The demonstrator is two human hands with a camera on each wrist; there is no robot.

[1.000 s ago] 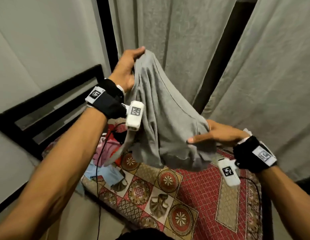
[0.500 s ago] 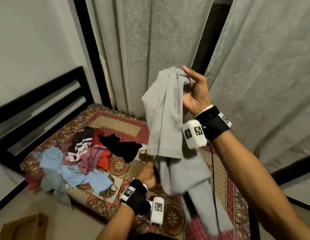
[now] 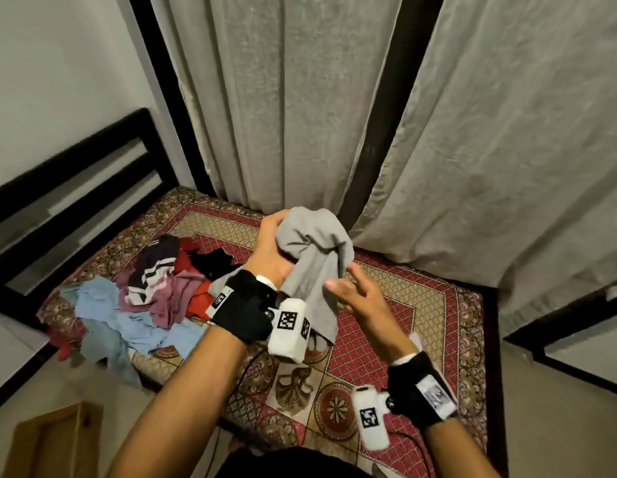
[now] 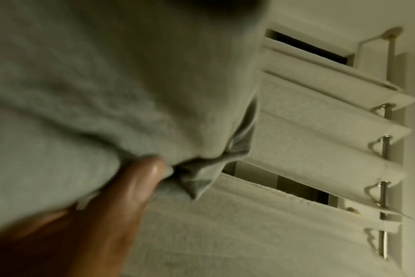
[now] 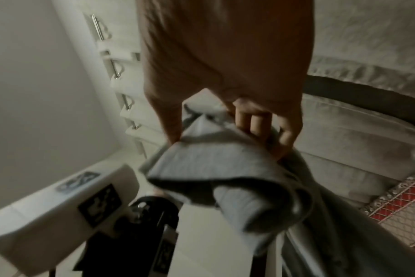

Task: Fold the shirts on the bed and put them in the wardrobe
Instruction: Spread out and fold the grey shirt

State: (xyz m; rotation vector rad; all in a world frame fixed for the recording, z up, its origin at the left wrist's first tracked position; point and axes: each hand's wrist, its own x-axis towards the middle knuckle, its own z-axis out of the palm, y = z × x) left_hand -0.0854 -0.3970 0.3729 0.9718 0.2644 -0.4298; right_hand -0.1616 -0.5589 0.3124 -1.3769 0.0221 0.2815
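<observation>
A grey shirt point(image 3: 314, 250) is bunched up in the air over the bed point(image 3: 421, 305). My left hand point(image 3: 271, 251) grips its gathered top, and in the left wrist view a fingertip point(image 4: 145, 174) squeezes the grey shirt point(image 4: 95, 93). My right hand point(image 3: 352, 288) is at the shirt's lower right side. In the right wrist view its thumb point(image 5: 171, 131) and curled fingers point(image 5: 256, 123) pinch a fold of the grey shirt point(image 5: 213, 165). The shirt's tail hangs down behind my left wrist camera point(image 3: 290, 326).
A pile of unfolded clothes point(image 3: 145, 298), blue, maroon, red and black, lies on the left of the patterned bedspread. A black headboard point(image 3: 76, 188) stands at the left. Grey curtains point(image 3: 300, 115) hang close behind the bed. A cardboard box point(image 3: 52, 439) sits on the floor at lower left.
Half a second ago my right hand held the shirt high while the left was low. Now the left hand grips the bunched top, and the right hand has dropped to the shirt's side.
</observation>
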